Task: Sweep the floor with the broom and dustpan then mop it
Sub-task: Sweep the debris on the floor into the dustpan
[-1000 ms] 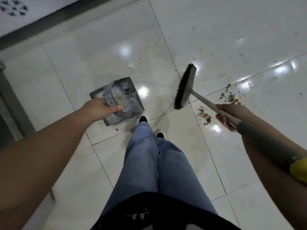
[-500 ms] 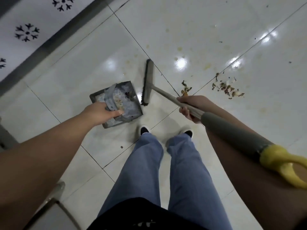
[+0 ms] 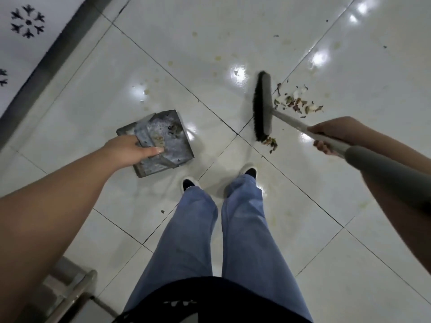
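My left hand [image 3: 127, 149] grips the handle of a grey metal dustpan [image 3: 163, 141] that holds some dirt and sits low over the glossy white tiled floor [image 3: 210, 43]. My right hand [image 3: 331, 134] holds the grey shaft of a broom, whose black-bristled head [image 3: 262, 106] rests on the floor to the right of the dustpan. A pile of dry leaf scraps [image 3: 297, 103] lies just right of the broom head. A smaller clump of scraps [image 3: 270, 142] lies at the head's near end.
My legs in blue trousers and my two shoes [image 3: 219, 178] stand just below the dustpan. A dark skirting strip and a patterned wall [image 3: 28, 24] run along the upper left. A metal frame [image 3: 74, 290] stands at the lower left. Small specks [image 3: 162, 211] dot the tiles.
The broom head has swung from beside the dustpan out to the right, up against the leaf pile. The dustpan stays in my left hand. My view has shifted.
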`<act>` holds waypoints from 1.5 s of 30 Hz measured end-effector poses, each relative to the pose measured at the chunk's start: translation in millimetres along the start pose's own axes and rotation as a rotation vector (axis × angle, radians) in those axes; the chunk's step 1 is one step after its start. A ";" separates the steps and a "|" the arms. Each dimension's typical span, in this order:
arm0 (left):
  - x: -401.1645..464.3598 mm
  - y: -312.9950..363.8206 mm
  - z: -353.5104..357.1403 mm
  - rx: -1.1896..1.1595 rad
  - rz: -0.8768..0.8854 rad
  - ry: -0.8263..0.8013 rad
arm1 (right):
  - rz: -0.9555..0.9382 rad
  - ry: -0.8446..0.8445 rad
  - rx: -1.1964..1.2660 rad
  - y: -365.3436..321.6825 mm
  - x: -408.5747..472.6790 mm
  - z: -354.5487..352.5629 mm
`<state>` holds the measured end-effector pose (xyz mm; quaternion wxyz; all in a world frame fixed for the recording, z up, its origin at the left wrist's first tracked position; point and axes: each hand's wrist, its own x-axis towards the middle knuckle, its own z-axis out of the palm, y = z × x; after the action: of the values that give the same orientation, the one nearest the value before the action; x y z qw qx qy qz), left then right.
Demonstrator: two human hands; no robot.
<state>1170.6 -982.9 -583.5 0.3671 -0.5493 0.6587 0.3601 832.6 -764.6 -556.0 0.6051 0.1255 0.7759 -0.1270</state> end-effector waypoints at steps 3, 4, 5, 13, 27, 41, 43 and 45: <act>1.7 27.6 6.5 0.019 0.027 -0.022 | -0.016 -0.003 0.042 -0.8 -6.6 -25.6; 3.4 38.9 9.0 0.029 0.044 -0.025 | -0.036 -0.008 0.043 0.8 -11.8 -31.9; 4.2 50.4 10.9 0.039 0.055 -0.027 | -0.058 -0.015 0.032 4.3 -16.0 -37.0; 8.1 125.7 12.8 0.110 0.120 -0.010 | -0.122 -0.157 -0.032 21.5 -10.9 -26.0; 4.4 204.6 24.9 0.292 0.164 0.015 | -0.222 0.047 -0.188 34.2 -6.2 -110.0; -6.5 249.0 45.9 0.359 0.181 0.015 | -0.136 -0.054 -0.438 98.1 6.4 -136.5; -7.2 255.2 50.4 0.376 0.177 0.012 | -0.156 -0.014 -0.452 93.6 10.6 -147.7; -9.0 262.2 54.3 0.409 0.177 0.004 | -0.182 0.025 -0.469 87.0 14.0 -156.8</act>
<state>917.5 -895.1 -582.6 0.4365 -0.4042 0.7643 0.2489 717.4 -627.8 -536.6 0.5942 -0.0871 0.7996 0.0041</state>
